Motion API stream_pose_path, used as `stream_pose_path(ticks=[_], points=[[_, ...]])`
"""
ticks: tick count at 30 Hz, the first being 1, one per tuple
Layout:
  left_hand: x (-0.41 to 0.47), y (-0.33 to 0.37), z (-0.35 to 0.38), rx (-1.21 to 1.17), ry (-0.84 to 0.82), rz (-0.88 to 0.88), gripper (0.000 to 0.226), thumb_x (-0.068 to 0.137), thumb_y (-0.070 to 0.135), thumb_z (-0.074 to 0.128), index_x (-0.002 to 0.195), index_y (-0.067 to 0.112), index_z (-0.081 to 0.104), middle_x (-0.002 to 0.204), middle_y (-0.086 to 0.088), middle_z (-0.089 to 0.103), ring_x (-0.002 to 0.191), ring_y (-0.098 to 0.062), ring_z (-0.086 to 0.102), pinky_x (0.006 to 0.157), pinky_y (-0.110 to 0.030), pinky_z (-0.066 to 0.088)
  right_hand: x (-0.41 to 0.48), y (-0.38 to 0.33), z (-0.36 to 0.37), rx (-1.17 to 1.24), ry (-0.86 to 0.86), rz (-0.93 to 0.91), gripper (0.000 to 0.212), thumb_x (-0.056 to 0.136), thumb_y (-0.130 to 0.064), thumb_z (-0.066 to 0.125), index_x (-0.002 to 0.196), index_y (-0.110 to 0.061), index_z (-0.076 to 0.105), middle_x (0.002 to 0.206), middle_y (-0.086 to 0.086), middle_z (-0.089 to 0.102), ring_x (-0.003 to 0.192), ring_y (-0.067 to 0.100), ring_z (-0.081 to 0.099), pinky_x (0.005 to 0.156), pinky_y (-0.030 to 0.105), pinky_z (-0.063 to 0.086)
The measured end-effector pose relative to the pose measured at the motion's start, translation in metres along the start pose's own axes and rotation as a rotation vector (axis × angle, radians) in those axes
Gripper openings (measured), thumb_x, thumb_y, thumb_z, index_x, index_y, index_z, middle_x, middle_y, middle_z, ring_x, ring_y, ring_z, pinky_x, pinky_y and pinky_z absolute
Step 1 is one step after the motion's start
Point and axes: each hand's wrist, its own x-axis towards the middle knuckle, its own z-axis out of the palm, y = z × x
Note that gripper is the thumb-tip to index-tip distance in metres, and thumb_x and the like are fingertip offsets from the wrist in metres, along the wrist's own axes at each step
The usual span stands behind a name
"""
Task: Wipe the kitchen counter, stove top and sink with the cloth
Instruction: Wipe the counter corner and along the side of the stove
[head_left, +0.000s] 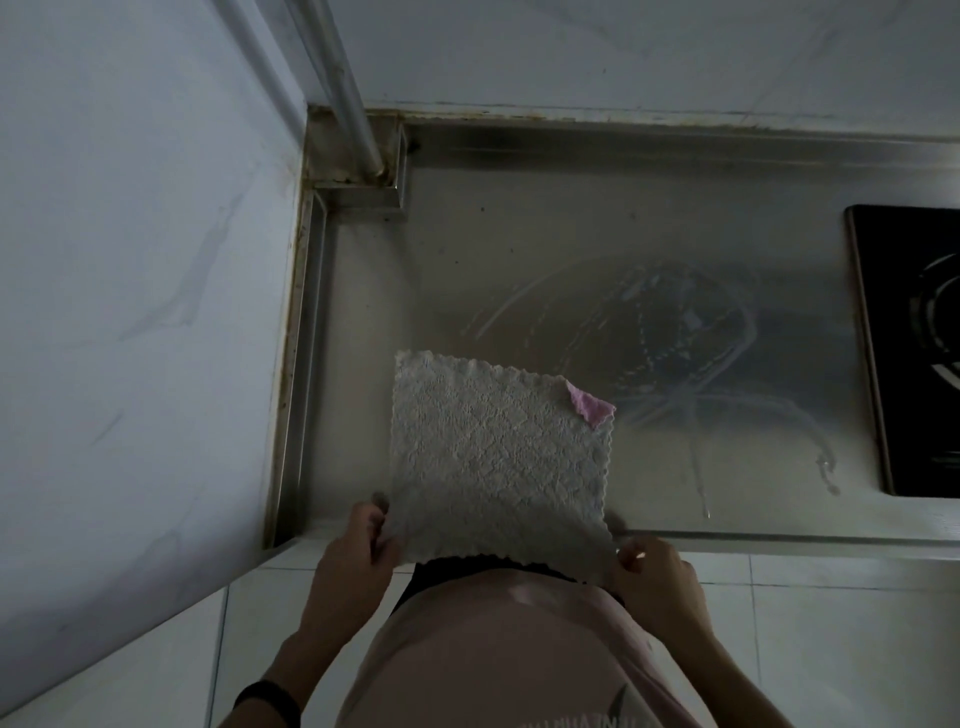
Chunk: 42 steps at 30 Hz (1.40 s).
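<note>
As we look down from head height, we record a pale textured cloth (493, 457) spread out flat at the front of a steel counter (571, 249). Its near edge reaches past the counter's front lip, towards the person's body. Its far right corner (589, 410) is folded over and shows a pink underside. We cannot tell whether the far part of the cloth rests on the steel or is held just above it.

The left hand (358, 551) pinches the near left corner of the cloth, fingers curled over its edge. The right hand (657, 571) pinches the near right corner in the same way, thumb on top. The two hands are well apart, with the cloth stretched between them.

On the counter, just beyond and to the right of the cloth, we note curved wet streaks (675, 338) and a thin run of droplets trailing towards the front edge. A black stove top (909, 353) is set into the counter at the far right, well apart from the cloth.

A pale marbled wall (130, 260) borders the counter on the left. A grey pipe (348, 88) comes down into the back left corner, where the seams look stained. The person wears a pink shirt (493, 649) and a dark band (270, 701) on the left wrist. White floor tiles (805, 623) show below the counter's edge.
</note>
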Motion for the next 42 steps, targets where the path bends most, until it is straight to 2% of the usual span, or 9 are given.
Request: stream_pose_path(ticks=[3,10,13,16,21,25,28,32,42], points=[[0.006,0.019,-0.02,-0.072,0.043,0.187,0.038,0.103,0.009,0.063,0.135,0.025,0.051,0.116,0.019,0.066,0.098,0.003,0.069,0.079,-0.009,0.052,0.007,-0.012,-0.012,0.194,0.072,-0.108,0.012,0.092,-0.023,0.076,0.097,-0.025,0.065,0.083,-0.006,0.077,0.082,0.022,0.075,0.073,0.044,0.061],[0.086,0.082,-0.05,-0.038,0.152,0.229,0.013,0.102,0.007,0.064,0.108,0.011,0.075,0.098,0.004,0.072,0.089,-0.007,0.068,0.076,-0.008,0.047,0.057,-0.075,-0.059,0.532,0.197,-0.181,0.025,0.088,-0.015,0.077,0.073,-0.036,0.078,0.065,-0.006,0.074,0.058,0.011,0.067,0.055,0.029,0.051],[0.12,0.098,-0.052,-0.084,0.176,0.153,0.014,0.102,0.011,0.065,0.112,0.008,0.075,0.1,-0.001,0.072,0.099,-0.023,0.071,0.081,-0.02,0.048,0.08,-0.092,-0.069,0.584,0.207,-0.132,0.02,0.089,-0.018,0.075,0.074,-0.03,0.079,0.067,-0.006,0.076,0.067,0.013,0.07,0.059,0.03,0.051],[0.138,0.107,-0.047,-0.069,0.11,0.07,0.038,0.105,0.023,0.062,0.14,0.009,0.06,0.122,-0.011,0.069,0.113,-0.031,0.068,0.097,-0.043,0.056,0.086,-0.106,-0.074,0.556,0.158,-0.091,0.02,0.092,-0.027,0.073,0.11,-0.023,0.08,0.091,0.001,0.081,0.088,0.023,0.077,0.082,0.041,0.061],[0.11,0.099,-0.022,0.35,0.267,0.428,0.069,0.1,0.026,0.06,0.162,0.016,0.032,0.159,-0.018,0.04,0.143,-0.037,0.043,0.113,-0.055,0.047,0.072,-0.103,-0.057,0.324,0.304,-0.038,0.029,0.096,-0.033,0.058,0.122,-0.028,0.069,0.113,0.007,0.076,0.105,0.035,0.068,0.088,0.043,0.055],[0.095,0.085,0.007,0.688,-0.03,0.445,0.08,0.104,0.048,0.05,0.167,0.042,0.001,0.176,-0.01,-0.016,0.162,-0.038,-0.01,0.131,-0.056,0.013,0.056,-0.094,-0.027,0.22,0.268,0.091,0.046,0.095,-0.057,0.06,0.119,-0.018,0.057,0.121,0.008,0.063,0.106,0.034,0.062,0.084,0.041,0.045],[0.095,0.077,0.017,0.731,-0.083,0.395,0.08,0.105,0.047,0.047,0.164,0.045,-0.007,0.172,-0.007,-0.029,0.161,-0.036,-0.02,0.132,-0.053,0.009,0.058,-0.097,-0.018,0.235,0.268,0.117,0.042,0.091,-0.051,0.07,0.114,-0.018,0.06,0.106,0.007,0.064,0.099,0.034,0.062,0.081,0.04,0.046],[0.099,0.075,0.013,0.705,-0.079,0.398,0.077,0.106,0.044,0.047,0.165,0.046,-0.003,0.173,-0.004,-0.028,0.162,-0.033,-0.018,0.132,-0.05,0.008,0.066,-0.107,-0.022,0.35,0.263,0.036,0.02,0.089,-0.034,0.073,0.081,-0.016,0.072,0.075,0.006,0.068,0.082,0.033,0.065,0.07,0.039,0.05],[0.078,0.058,-0.027,0.516,0.118,0.296,0.089,0.103,0.032,0.061,0.167,0.031,-0.002,0.177,-0.011,0.001,0.163,-0.031,0.001,0.131,-0.05,0.021,0.025,-0.203,-0.003,0.462,0.303,-0.46,0.007,0.091,-0.026,0.073,0.093,-0.021,0.068,0.089,-0.003,0.075,0.077,0.016,0.069,0.068,0.03,0.052]])
